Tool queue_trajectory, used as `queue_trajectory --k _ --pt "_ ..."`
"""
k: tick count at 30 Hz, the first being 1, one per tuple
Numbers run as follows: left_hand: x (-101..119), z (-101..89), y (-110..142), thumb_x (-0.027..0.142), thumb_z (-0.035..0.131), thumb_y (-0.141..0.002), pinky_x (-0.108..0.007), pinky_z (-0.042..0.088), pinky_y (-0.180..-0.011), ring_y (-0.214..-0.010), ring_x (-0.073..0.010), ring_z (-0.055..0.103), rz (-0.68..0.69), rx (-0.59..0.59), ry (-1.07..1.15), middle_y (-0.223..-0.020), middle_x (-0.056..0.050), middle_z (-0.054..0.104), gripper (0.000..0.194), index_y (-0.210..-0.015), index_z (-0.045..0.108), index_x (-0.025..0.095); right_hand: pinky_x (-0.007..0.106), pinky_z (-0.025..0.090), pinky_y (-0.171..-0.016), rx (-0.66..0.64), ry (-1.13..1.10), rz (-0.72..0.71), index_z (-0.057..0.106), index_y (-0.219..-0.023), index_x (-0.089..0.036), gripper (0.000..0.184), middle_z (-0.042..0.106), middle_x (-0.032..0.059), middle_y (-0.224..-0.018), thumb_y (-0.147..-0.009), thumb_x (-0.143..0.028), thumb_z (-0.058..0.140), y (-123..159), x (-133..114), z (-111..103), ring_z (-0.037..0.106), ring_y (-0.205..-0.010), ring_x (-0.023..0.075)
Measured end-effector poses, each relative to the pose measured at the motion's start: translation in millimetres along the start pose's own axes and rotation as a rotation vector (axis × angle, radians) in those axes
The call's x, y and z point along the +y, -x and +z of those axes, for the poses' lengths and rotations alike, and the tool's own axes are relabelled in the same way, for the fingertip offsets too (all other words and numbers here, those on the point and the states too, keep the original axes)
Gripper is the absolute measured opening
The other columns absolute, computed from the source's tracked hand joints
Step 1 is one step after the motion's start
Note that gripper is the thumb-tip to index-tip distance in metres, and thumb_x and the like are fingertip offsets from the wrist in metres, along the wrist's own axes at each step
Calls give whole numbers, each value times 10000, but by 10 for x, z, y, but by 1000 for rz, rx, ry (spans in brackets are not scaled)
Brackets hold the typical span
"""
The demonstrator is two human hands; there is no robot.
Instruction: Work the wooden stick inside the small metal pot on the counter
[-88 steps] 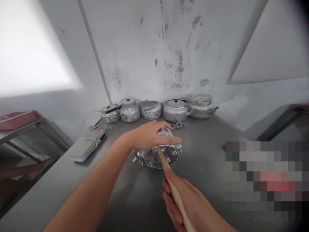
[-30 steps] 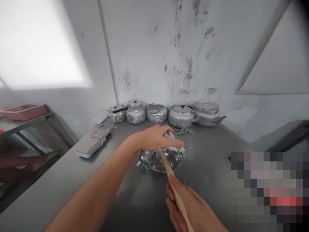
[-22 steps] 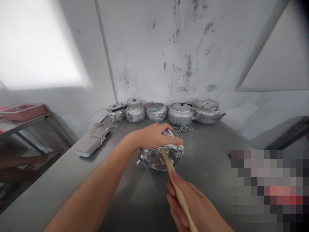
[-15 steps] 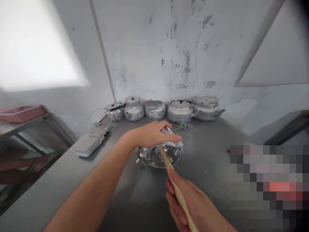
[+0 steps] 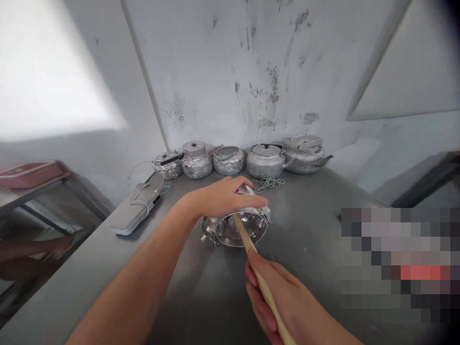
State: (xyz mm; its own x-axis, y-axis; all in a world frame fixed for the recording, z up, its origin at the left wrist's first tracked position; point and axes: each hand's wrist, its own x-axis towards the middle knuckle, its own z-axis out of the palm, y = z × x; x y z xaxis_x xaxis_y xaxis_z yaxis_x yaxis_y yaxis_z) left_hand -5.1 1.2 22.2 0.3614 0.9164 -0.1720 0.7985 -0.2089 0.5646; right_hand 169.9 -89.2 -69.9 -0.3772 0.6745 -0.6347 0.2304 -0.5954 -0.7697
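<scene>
A small silver metal pot lies tipped on the table with its round mouth facing me. My left hand is spread over its top and side, thumb and fingers gripping it. Dark patterned cord hangs at the pot's left side. Closed around a pale wooden handle is my right hand. The handle's far end goes into the pot's mouth, so whatever is at its tip is hidden.
Several silver kettles stand in a row along the wall on the grey table. Green-and-white cord lies before them. A flat grey device with a cable sits left. A pink basket rests on another table.
The whole view shifts and tilts slightly as the head moves. Both hands keep their grips, and the wooden handle stays inside the pot with only small shifts.
</scene>
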Motion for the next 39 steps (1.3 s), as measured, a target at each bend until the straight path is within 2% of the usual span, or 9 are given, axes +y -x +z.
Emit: queue_trajectory --k 3,7,11,19,24,28,33,39 --pt "17 1 9 633 536 -880 -382 436 -993 -1250 -322 525 1 7 -4 -1450 -81 527 666 -1454 483 299 182 264 -320 9 -9 -17 517 -810 -245 516 439 -80 -467 -1045 -587 209 -20 2 -1 355 -317 76" --pt "19 2 17 597 542 -878 -382 437 -992 -1242 -321 532 -4 8 0 -1450 -78 529 649 -1451 485 299 174 268 -331 15 -2 2 486 -769 -243 475 415 -87 -450 -1061 -506 219 -36 1 2 319 -311 65" --pt "1 3 6 604 537 -877 -388 440 -988 -1230 -321 538 -7 2 -3 -1454 -76 524 649 -1452 482 308 178 261 -319 8 10 -18 498 -795 -248 481 423 -85 -444 -1057 -513 195 -21 14 1 347 -304 76" --pt "39 0 14 787 506 -847 -408 433 -1002 -1234 -338 530 -21 0 -1 -1445 -87 525 781 -1461 477 304 174 320 -365 42 46 -15 494 -750 -239 497 407 -93 -430 -1029 -589 280 -100 66 18 325 -318 73" --pt "27 2 14 708 516 -877 -385 445 -976 -1222 -324 545 -18 3 4 -1441 -73 530 701 -1457 484 314 174 314 -353 53 82 -17 501 -745 -236 503 399 -96 -419 -1037 -581 280 -121 58 24 326 -303 73" --pt "24 4 3 740 506 -863 -388 445 -973 -1235 -335 539 -25 -1 -3 -1469 -63 512 738 -1473 470 325 177 322 -359 48 95 -27 528 -792 -237 481 411 -98 -424 -1030 -593 309 -88 50 5 330 -311 75" --pt "53 2 7 754 504 -857 -396 446 -973 -1246 -345 533 -34 6 -15 -1479 -66 513 752 -1470 476 319 164 328 -369 57 99 -72 561 -970 -237 368 450 -102 -469 -1023 -555 384 -54 66 -29 364 -349 79" --pt "50 6 17 779 501 -846 -394 452 -965 -1222 -339 551 -37 19 -12 -1433 -73 552 773 -1458 491 307 159 321 -353 50 150 -22 571 -983 -231 412 429 -101 -470 -1049 -529 295 -19 -23 -36 344 -333 72"
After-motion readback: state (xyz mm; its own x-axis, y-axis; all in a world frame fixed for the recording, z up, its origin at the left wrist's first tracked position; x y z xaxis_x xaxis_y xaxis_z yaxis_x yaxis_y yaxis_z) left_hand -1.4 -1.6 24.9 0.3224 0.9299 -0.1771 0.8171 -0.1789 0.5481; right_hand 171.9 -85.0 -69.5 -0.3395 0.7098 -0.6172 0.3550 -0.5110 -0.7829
